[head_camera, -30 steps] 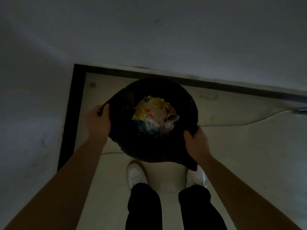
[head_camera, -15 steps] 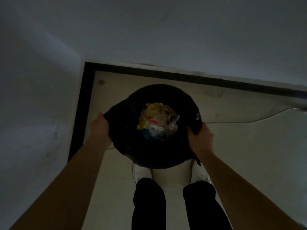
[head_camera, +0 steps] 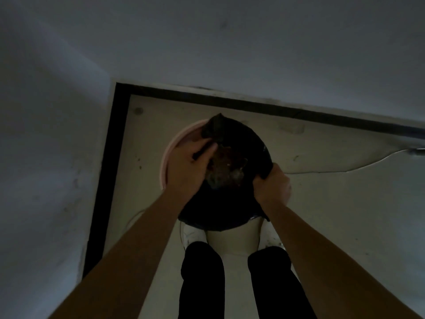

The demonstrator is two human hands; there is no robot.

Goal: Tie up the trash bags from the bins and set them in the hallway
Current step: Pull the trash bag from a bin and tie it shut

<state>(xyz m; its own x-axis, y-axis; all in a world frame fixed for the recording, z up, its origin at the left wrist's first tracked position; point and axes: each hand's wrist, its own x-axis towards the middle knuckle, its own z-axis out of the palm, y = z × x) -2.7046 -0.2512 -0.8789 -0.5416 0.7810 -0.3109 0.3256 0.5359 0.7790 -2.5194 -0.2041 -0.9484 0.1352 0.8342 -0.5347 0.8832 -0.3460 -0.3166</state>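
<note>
Two bare hands work at one black trash bag [head_camera: 230, 203], which sits in a round pink bin [head_camera: 166, 157] on the floor [head_camera: 345, 215], in the corner where two walls meet and just ahead of the person's white shoes [head_camera: 193, 234]. The bag's mouth faces straight up at the camera, so its long axis runs down into the bin and only the round top shows. The plastic is thin, matte and creased. On the right and near sides it is draped over the rim, while on the far left it is off the rim, baring a curved strip of smooth pink plastic.

The left hand [head_camera: 190, 166] lies over the left part of the mouth, its fingers closed on a gathered fold of the bag, and a crumpled peak of black plastic stands up just beyond the fingertips. The right hand [head_camera: 272, 185] is clenched into a fist round the bag's edge on the right side, knuckles up.

Between the hands lies the trash [head_camera: 225, 166], a dim lump of crinkled wrappers and clear film whose colours are too dark to tell.

A black skirting strip [head_camera: 253, 105] runs along the foot of the pale, scuffed walls [head_camera: 230, 42]. Black trouser legs [head_camera: 202, 279] fill the bottom of the view
</note>
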